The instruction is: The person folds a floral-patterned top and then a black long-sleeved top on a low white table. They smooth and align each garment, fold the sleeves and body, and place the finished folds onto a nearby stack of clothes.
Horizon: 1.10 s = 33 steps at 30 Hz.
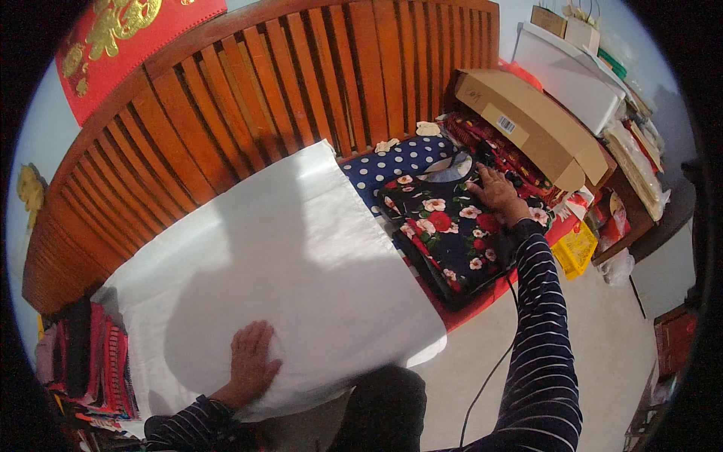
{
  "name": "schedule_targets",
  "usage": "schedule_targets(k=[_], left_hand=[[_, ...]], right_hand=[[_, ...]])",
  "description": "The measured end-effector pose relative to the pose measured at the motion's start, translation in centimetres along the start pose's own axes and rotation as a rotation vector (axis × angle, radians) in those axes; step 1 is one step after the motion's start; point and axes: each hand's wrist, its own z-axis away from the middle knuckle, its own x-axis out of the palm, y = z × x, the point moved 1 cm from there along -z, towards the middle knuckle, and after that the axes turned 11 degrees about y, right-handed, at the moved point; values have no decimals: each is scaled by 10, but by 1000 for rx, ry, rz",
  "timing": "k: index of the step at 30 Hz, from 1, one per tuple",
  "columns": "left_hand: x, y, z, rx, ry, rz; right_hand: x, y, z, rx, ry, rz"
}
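Note:
My left hand (252, 359) lies flat, palm down, on a white cloth (339, 316) spread over the seat of a wooden bench. To the right, my right hand (497, 193) rests on a folded dark garment with a red and pink flower print (440, 223), near its round neckline. Its fingers are spread and it grips nothing. Under and behind that garment lies a navy polka-dot cloth (384, 166). The garment seems to sit on a pile of folded clothing, whose lower layers are mostly hidden.
A slatted wooden backrest (271, 85) runs behind the cloth. Folded textiles (93, 356) are stacked at the left end. On the right stand a cardboard box (519, 127), a white foam box (570, 73) and a yellow plastic basket (575, 251). A black cable (488, 373) hangs beside my right arm.

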Motion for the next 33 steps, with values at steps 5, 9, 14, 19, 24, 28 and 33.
schedule_targets(k=[5,9,14,19,24,28,33], left_hand=[[0,-2,2,15,36,29],[1,-1,2,23,40,-4],[1,-1,-1,19,39,5],[0,0,-1,20,22,5],[-1,0,-1,30,62,50],[-3,0,0,15,26,32],[-1,1,0,28,45,23]], right_hand=[[-8,-4,-2,8,-45,-13],[-16,8,-15,-51,35,45],[-4,17,-18,39,115,70],[7,21,-22,41,-102,4],[2,20,-25,55,-165,-43],[-4,15,-23,80,-174,-22],[-7,13,-19,75,-146,-6]])
